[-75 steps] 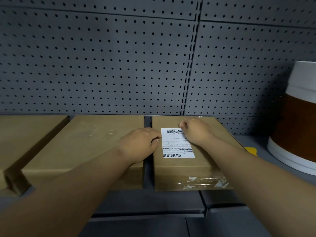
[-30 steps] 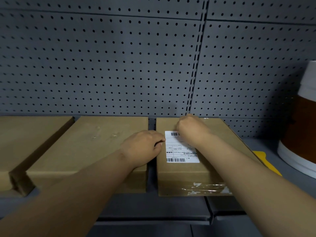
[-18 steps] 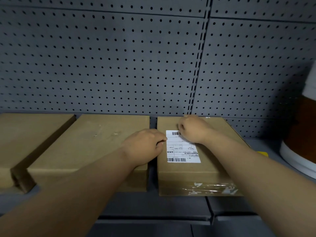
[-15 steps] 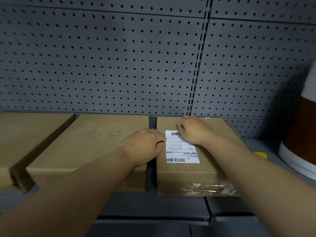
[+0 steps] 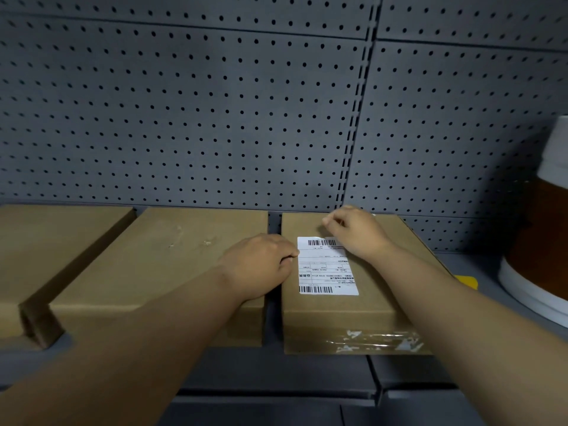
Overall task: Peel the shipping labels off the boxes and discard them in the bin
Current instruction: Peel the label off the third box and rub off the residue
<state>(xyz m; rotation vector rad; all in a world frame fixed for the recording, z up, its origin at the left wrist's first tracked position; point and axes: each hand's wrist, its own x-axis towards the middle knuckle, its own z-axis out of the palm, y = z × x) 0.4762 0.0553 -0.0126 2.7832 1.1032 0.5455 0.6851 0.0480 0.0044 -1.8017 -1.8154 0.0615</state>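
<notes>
A white shipping label (image 5: 325, 265) with barcodes lies flat on top of the right cardboard box (image 5: 362, 305). My left hand (image 5: 261, 265) rests over this box's left top edge, fingers curled, knuckles touching the label's left edge. My right hand (image 5: 356, 232) lies on the far part of the box. It covers the label's far right corner, and its fingers are curled together just beyond the label's far edge. Whether a corner is lifted is hidden under the hand. No bin is in view.
Two more cardboard boxes, a middle box (image 5: 159, 265) and a left box (image 5: 46, 247), sit side by side on the grey shelf (image 5: 276, 376). Behind them stands a grey pegboard wall (image 5: 215, 118). A large brown and white tub (image 5: 544, 241) and a yellow object (image 5: 467, 281) are at the right.
My right hand's fingertips have crept slightly toward the back of the box, past the label's far edge. The left hand and the label have stayed where they were.
</notes>
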